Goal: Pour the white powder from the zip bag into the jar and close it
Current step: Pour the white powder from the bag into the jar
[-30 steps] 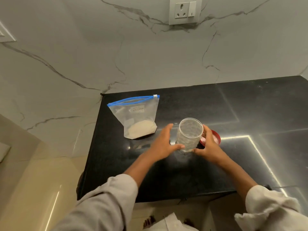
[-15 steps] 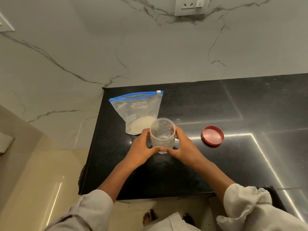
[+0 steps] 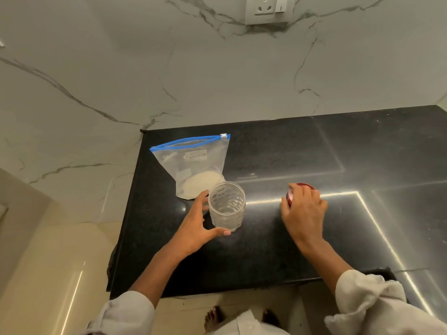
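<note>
Black counter (image 3: 278, 257): left hand (image 3: 193, 228) cups jar (image 3: 227, 206), right hand (image 3: 303, 213) hides red lid (image 3: 289, 196), grip unclear.

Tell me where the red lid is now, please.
In the head view the red lid lies on the black counter, right of the jar, mostly covered by the right hand.

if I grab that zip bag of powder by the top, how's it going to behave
Probably floppy: the zip bag is thin clear film that slumps and leans back. It looks bottom-heavy, since the white powder sits in a small heap at the base, so the bag would likely hang and swing. Whether the blue zip strip is fully sealed cannot be told, so powder could spill if tipped.
</note>
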A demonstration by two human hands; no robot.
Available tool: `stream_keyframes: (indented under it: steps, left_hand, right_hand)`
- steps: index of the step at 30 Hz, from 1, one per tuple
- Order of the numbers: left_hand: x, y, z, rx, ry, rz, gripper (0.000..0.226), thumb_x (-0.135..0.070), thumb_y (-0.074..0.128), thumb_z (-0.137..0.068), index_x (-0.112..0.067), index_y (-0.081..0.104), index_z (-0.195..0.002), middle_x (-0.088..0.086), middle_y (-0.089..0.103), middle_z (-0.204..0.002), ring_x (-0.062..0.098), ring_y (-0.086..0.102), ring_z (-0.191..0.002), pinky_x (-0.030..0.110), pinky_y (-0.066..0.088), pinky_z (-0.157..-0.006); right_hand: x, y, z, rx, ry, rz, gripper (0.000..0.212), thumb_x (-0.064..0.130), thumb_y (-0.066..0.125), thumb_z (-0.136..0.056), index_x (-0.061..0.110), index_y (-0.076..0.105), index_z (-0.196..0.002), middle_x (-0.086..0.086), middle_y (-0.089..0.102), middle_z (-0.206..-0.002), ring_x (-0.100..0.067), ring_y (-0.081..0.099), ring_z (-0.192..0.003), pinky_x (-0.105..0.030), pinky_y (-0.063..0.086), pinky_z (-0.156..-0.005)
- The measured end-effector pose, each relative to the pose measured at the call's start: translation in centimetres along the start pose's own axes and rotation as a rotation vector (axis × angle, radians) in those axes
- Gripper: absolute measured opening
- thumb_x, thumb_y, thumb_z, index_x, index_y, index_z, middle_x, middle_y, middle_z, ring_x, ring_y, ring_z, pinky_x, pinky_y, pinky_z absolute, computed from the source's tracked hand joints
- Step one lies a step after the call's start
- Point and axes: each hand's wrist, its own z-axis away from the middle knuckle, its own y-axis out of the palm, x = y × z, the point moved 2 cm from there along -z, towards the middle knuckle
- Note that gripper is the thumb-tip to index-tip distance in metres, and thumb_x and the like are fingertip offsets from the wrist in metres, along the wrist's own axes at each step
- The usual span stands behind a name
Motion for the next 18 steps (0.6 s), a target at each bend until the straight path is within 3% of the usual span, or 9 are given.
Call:
stream_keyframes:
  steps: [3, 6, 13, 16, 18]
  left_hand:
    - [0.1, 0.2, 0.0, 0.006, 0.009, -0.011, 0.106, -0.045, 0.086, -0.066, -0.049, 0.013, -0.143, -0.013, 0.03, -0.154, 0.005, 0.035, -0.136, 0.041, 0.037, -0.114]
    - [0.3, 0.3, -0.1, -0.007, 0.02, -0.035, 0.107, -0.051, 0.085, -0.066, -0.047, 0.014, -0.146, -0.015, 0.023, -0.155, 0.003, 0.033, -0.135, 0.046, 0.037, -0.115]
    - [1.0, 0.1, 0.1, -0.01, 0.002, -0.071, 0.104, -0.055, 0.083, -0.066, -0.051, 0.015, -0.144, -0.015, 0.023, -0.155, 0.005, 0.035, -0.137, 0.045, 0.039, -0.113]
    - [1.1, -0.7, 0.4, 0.022, -0.04, -0.171, 0.101, -0.05, 0.082, -0.07, -0.047, 0.015, -0.145, -0.015, 0.017, -0.157, 0.009, 0.031, -0.141, 0.045, 0.038, -0.114]
    - [0.8, -2.1, 0.7, 0.071, -0.108, -0.335, 0.1, -0.048, 0.078, -0.075, -0.037, 0.014, -0.151, -0.011, 0.015, -0.159, 0.015, 0.029, -0.145, 0.046, 0.036, -0.116]
  right_hand:
    - [-2.6, 1.4, -0.6, 0.103, 0.023, 0.181, 0.024, 0.032, 0.061, -0.089, 0.012, 0.061, -0.103, -0.01, 0.062, -0.101, -0.03, 0.054, -0.096, -0.046, 0.039, -0.084]
    - [-2.9, 2.3, -0.7, 0.162, -0.11, 0.095, 0.009, 0.02, 0.053, -0.094, 0.018, 0.061, -0.091, 0.0, 0.058, -0.088, -0.024, 0.055, -0.088, -0.044, 0.032, -0.094]
    - [2.8, 2.3, 4.6, 0.108, -0.523, 0.008, 0.013, 0.018, 0.07, -0.084, 0.018, 0.065, -0.096, 0.001, 0.065, -0.093, -0.021, 0.06, -0.09, -0.039, 0.03, -0.092]
    - [2.8, 3.6, 5.9, 0.189, -0.537, 0.029, 0.015, 0.023, 0.068, -0.086, 0.021, 0.065, -0.101, 0.002, 0.066, -0.099, -0.02, 0.061, -0.093, -0.036, 0.029, -0.094]
    - [2.4, 3.8, 6.0, 0.257, -0.523, 0.039, 0.017, 0.031, 0.055, -0.092, 0.024, 0.061, -0.106, 0.004, 0.062, -0.106, -0.019, 0.06, -0.099, -0.035, 0.031, -0.094]
